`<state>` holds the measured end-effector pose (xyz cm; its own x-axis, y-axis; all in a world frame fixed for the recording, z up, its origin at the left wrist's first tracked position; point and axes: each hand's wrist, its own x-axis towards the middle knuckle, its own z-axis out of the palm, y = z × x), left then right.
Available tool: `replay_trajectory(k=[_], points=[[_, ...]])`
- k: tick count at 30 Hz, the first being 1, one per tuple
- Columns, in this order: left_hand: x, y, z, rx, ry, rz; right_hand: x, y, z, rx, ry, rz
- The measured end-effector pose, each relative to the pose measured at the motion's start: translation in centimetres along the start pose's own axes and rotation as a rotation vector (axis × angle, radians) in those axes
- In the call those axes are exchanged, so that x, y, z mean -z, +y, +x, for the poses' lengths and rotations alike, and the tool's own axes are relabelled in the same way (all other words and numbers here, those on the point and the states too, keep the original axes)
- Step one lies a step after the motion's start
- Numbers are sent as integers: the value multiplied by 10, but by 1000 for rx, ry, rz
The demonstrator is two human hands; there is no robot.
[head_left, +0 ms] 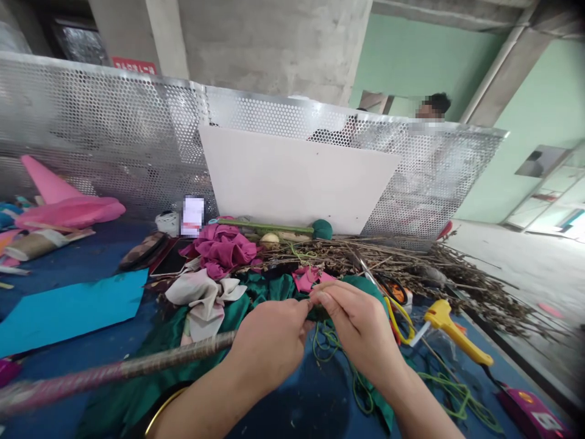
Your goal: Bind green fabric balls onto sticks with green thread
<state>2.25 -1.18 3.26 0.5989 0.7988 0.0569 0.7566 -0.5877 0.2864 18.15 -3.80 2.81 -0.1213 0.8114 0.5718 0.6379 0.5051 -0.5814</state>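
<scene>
Behind both hands, dry twigs (411, 262), magenta cloth (223, 247), yellow glue gun (450, 329)

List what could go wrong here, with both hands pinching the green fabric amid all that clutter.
1. The yellow glue gun lies close to the right hand; if hot, a stray reach could burn.
2. The scissors sit just behind the right hand, so fingers might catch the blades.
3. The long stick juts under the left hand and could snag the green fabric or get knocked.
</scene>
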Motion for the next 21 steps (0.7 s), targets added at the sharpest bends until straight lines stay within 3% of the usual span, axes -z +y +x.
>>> replay_trajectory(k=[8, 15, 21], points=[[-6, 2, -2, -202, 50, 274, -2, 7, 1, -91, -65, 33], [-16, -3, 2, -365, 163, 411, -1, 17, 1, -310, -49, 47], [-17, -1, 4, -438, 214, 465, 0, 20, 1, -309, -48, 32]])
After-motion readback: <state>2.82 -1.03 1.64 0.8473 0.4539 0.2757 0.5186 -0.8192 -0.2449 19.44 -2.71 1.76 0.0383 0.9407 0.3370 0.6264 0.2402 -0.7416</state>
